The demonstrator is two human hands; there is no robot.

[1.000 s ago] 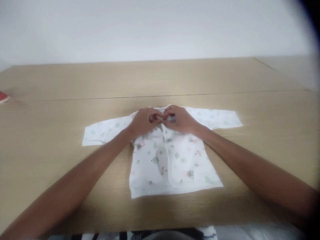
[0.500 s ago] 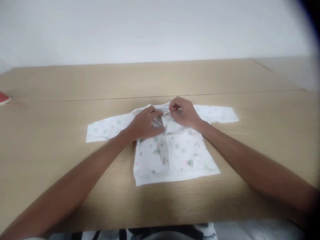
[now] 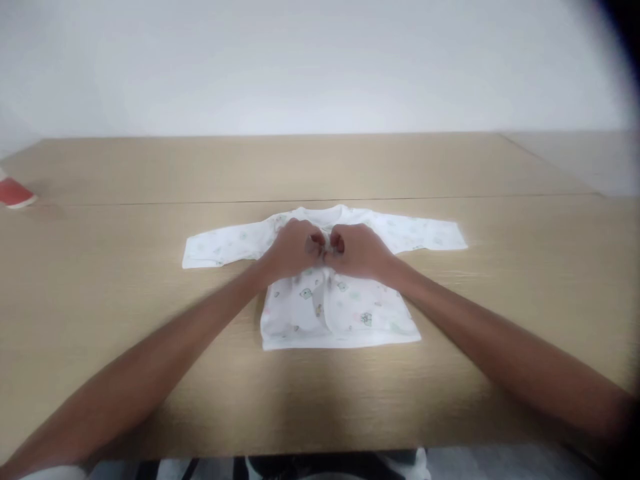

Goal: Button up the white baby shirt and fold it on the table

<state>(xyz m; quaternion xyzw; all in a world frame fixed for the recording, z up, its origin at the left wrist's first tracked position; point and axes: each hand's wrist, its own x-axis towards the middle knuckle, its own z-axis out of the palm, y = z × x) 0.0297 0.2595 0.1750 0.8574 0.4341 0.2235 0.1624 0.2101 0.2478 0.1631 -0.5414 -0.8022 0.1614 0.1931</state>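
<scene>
A small white long-sleeved baby shirt (image 3: 360, 313) with a pale green animal print lies face up on the table, sleeves spread to both sides and collar away from me. My left hand (image 3: 297, 247) pinches the front opening below the collar, fingers curled in. Right against it, my right hand (image 3: 357, 248) is closed on the other front edge at the same height. The two hands almost touch over the middle of the chest. Whatever lies between the fingertips, cloth or a fastener, is too small to make out.
The wooden table (image 3: 150, 320) has a seam running across it beyond the collar. A red and white object (image 3: 17, 192) sits at the far left edge of view. Behind the table rises a pale wall (image 3: 320, 67).
Both hands have come down from the collar to the upper chest and closed together. My left hand, looser before, is now curled in a pinch. The collar is now uncovered.
</scene>
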